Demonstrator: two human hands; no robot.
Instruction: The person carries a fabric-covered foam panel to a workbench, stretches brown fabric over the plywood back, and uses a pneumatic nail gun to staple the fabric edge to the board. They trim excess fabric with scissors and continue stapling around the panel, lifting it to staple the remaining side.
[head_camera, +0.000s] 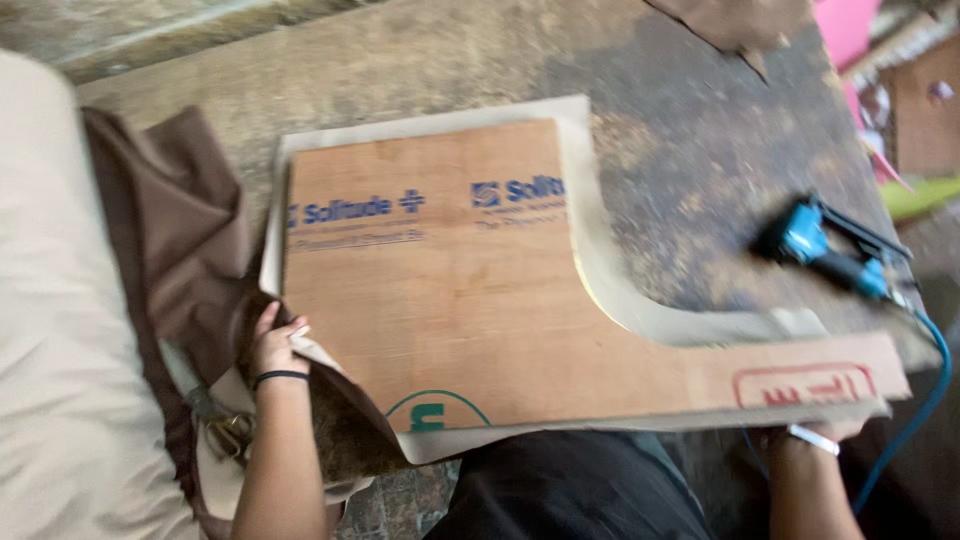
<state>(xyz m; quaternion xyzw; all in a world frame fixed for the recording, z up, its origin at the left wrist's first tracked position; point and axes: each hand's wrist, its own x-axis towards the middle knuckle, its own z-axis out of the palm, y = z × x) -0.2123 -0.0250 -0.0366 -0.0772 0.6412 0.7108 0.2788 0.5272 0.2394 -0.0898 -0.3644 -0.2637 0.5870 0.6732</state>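
Observation:
A curved plywood panel with blue and red printing lies on a worn workbench, sitting on a slightly larger pale sheet that shows around its edges. My left hand, with a black band on the wrist, pinches the pale sheet's edge at the panel's left side, next to brown fabric. My right hand is mostly hidden under the panel's narrow right end; only its wrist with a white band shows.
A blue pneumatic stapler with a blue hose lies on the bench at right. A large cream cushion fills the left. Scissors lie by my left forearm. Pink and green scraps sit at the far right.

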